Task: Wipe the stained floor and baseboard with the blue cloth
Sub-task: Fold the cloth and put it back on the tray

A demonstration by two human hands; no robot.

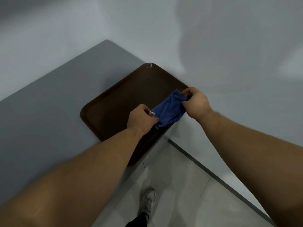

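The blue cloth (168, 110) hangs stretched over the near right corner of the brown tray (114, 108), its long axis running from lower left to upper right. The left hand (141, 117) pinches the cloth's lower left end between curled fingers. The right hand (196, 102) grips the upper right end, fingers closed around bunched fabric. The tray lies on the grey worktop (49, 102), its near end overhanging the edge above the floor (180, 185) and dark baseboard (205, 171).

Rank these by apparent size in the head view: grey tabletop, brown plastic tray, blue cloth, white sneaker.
1. Grey tabletop
2. Brown plastic tray
3. Blue cloth and white sneaker: similar; the sneaker is farther away, so unranked.
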